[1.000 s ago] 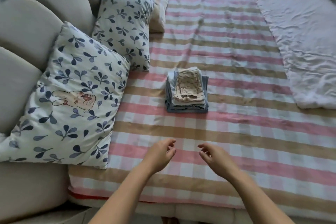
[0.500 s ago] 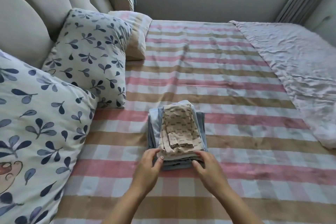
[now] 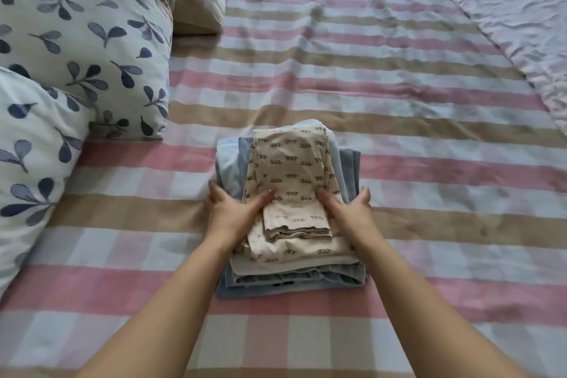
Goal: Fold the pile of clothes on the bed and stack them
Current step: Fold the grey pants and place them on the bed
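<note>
Folded stack (image 3: 290, 167) on bed (image 3: 383, 77) | left hand (image 3: 233, 213), right hand (image 3: 351, 216) grip stack's sides, thumbs on top | squeeze evenly, keep layers level.

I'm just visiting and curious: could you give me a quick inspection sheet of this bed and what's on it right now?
Surface: pink, tan and white striped bed sheet, lightly creased.
Job's things: stack of folded clothes, beige patterned pieces on top, blue ones beneath; no unfolded clothes seen.
Clutter: nothing seen.
Hands: left hand and right hand hold opposite sides of the stack, thumbs on top.
Cables: nothing seen.
Surroundings: leaf-print pillows on the left, crumpled pale blanket at the far right.
</note>
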### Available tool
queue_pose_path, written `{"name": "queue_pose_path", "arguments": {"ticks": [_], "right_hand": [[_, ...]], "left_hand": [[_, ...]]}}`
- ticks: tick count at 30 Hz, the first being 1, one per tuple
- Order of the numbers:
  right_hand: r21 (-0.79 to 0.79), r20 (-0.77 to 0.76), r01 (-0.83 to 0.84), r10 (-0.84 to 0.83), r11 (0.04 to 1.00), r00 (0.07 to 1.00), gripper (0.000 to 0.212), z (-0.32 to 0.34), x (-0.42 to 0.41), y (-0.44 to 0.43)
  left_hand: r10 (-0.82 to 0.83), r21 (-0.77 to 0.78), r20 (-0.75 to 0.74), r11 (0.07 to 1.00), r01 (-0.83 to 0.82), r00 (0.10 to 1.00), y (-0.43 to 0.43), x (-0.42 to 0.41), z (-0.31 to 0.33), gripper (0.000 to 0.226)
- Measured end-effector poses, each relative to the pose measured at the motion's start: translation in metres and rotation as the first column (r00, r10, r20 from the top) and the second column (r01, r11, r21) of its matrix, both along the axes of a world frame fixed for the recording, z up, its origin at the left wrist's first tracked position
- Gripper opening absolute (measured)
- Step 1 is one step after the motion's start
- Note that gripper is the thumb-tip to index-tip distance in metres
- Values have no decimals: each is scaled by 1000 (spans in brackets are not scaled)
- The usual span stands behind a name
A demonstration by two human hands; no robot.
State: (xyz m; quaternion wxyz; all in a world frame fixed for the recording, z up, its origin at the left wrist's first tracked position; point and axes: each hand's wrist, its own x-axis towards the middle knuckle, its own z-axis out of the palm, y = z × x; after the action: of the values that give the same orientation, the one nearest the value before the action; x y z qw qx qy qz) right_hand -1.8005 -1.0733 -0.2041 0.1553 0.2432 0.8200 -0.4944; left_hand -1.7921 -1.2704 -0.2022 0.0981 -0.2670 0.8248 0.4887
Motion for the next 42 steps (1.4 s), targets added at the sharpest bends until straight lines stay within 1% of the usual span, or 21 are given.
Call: {"name": "queue_pose_path", "arguments": {"ticks": [2,3,4,5,6,7,8,10,13,15,17,19,21,23,24,26,29,32,37,40,42], "right_hand": [[1,67,-2,2,1000,998,119,-6,-3,3],[38,80,-14,11,999,997,121,-9,-4,4],[78,84,-27,20,997,996,121,-11,-5,5],[101,84,-33,25,994,996,119,-13,-5,6],[88,75,-28,22,996,997,116,-14,-5,6],[42,61,-21,19,999,998,112,-15,-5,6],[-10,44,-20,21,1000,999,108,-15,-4,5],[-69,6,-45,45,997,999,101,-15,-3,4],[-97,-20,-47,45,994,999,96,-14,-1,4],[-109,-34,-57,53,992,998,89,-12,4,3],[-121,-52,-81,75,989,996,81,-9,12,3],[-117,-57,-91,84,989,995,77,-5,28,4],[-94,-42,-86,82,992,996,77,0,48,5],[-85,-33,-68,65,994,997,71,7,73,8],[-92,-32,-63,60,994,998,69,12,89,10],[-118,-26,-61,58,991,998,71,24,122,15],[-153,-31,-23,18,988,999,78,51,177,24],[-175,-30,16,-22,984,999,77,90,229,31],[-186,-32,46,-52,981,998,79,177,304,42],[-185,-32,81,-89,979,996,79,229,347,53],[-206,-31,109,-117,973,993,79,259,378,63]], "left_hand": [[33,20,50,999,-34,998,-2,-2,-3,127],[40,59,41,997,-43,998,-3,-3,-5,119],[40,106,24,994,-43,999,-4,-4,-6,104],[23,145,18,989,-25,1000,-5,-4,-6,84],[-9,173,25,985,4,1000,-5,-4,-5,64],[-45,198,36,979,37,998,-6,-4,-6,52],[-69,231,39,971,58,997,-8,-5,-7,46],[-77,291,34,954,64,996,-9,-6,-11,46],[-35,420,24,907,22,999,-9,-3,-11,64],[-12,501,23,865,-1,1000,-9,2,-11,67],[-13,521,19,853,1,1000,-7,10,-9,59],[-6,525,-27,851,19,1000,-4,24,-7,50],[3,532,-52,846,26,999,0,44,-1,48],[24,543,-62,839,14,998,6,70,5,44],[33,539,-65,842,7,997,8,86,11,41],[40,523,-77,852,6,996,14,118,23,41],[30,513,-98,858,25,995,20,170,54,47],[2,526,-101,849,51,995,26,217,99,54],[-33,525,-84,848,72,996,38,282,186,41],[-81,520,-98,846,120,992,50,318,236,42],[-124,523,-96,838,156,988,59,342,264,47]]}}
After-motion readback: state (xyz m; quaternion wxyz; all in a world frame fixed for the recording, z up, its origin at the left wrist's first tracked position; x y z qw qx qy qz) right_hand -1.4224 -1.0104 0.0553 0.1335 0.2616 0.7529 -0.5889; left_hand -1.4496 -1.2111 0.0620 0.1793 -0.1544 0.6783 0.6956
